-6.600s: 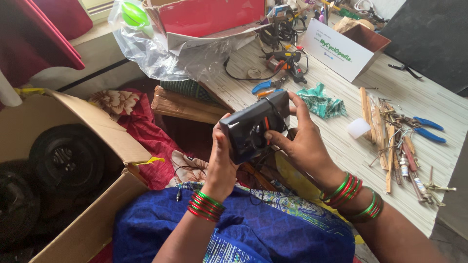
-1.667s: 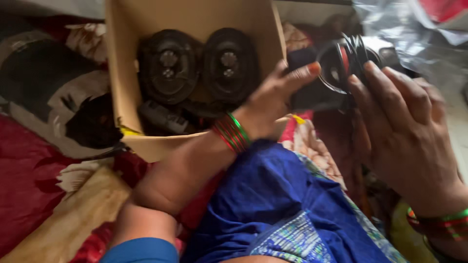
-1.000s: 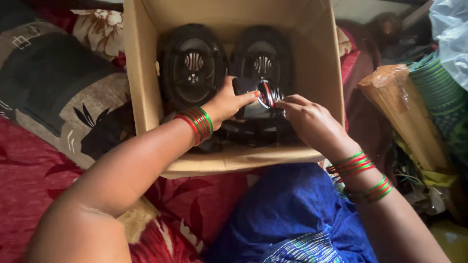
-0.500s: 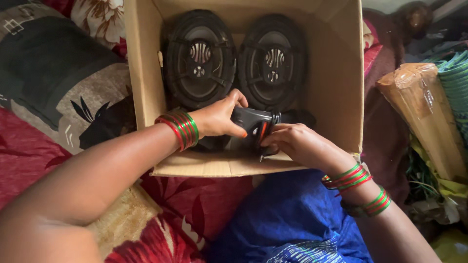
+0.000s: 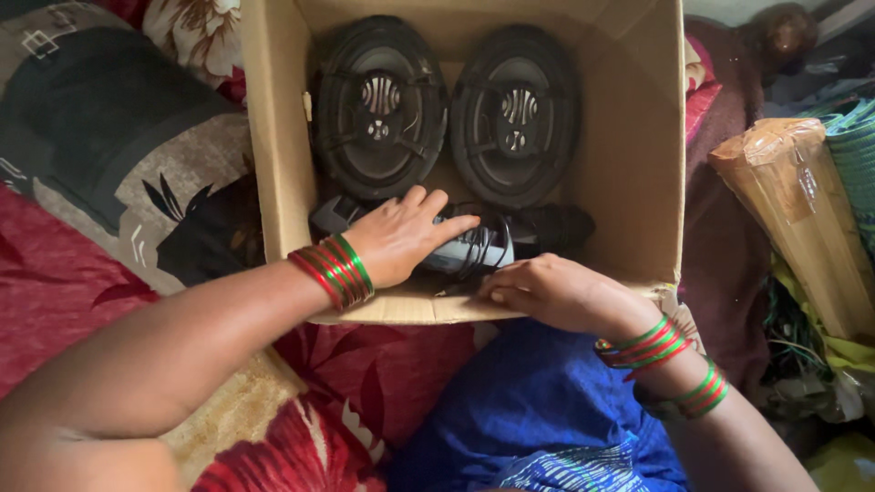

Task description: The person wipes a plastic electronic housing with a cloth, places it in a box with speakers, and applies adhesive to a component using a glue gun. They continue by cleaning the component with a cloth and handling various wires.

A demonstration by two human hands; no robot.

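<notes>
An open cardboard box [image 5: 273, 137] holds two black oval speakers, one on the left [image 5: 378, 105] and one on the right [image 5: 515, 114]. At the box's near wall lies a grey and black device [image 5: 469, 248] with a cable wound round it. My left hand [image 5: 401, 235] rests flat on top of this device, fingers spread. My right hand [image 5: 556, 292] lies on the box's front edge just right of the device, fingers curled down beside it. Another dark round part [image 5: 551, 226] sits to the right of the device. Both wrists wear red and green bangles.
The box stands on red floral bedding [image 5: 55, 273] with a dark patterned cushion [image 5: 109, 109] at the left. Blue cloth [image 5: 538, 410] covers my lap below the box. A plastic-wrapped brown bundle [image 5: 793, 219] and a green woven thing [image 5: 857, 155] lie at the right.
Both hands have brought the black device from over the table to the box and lowered it in front of the speakers. My left hand now presses on it and my right hand has come off it.
</notes>
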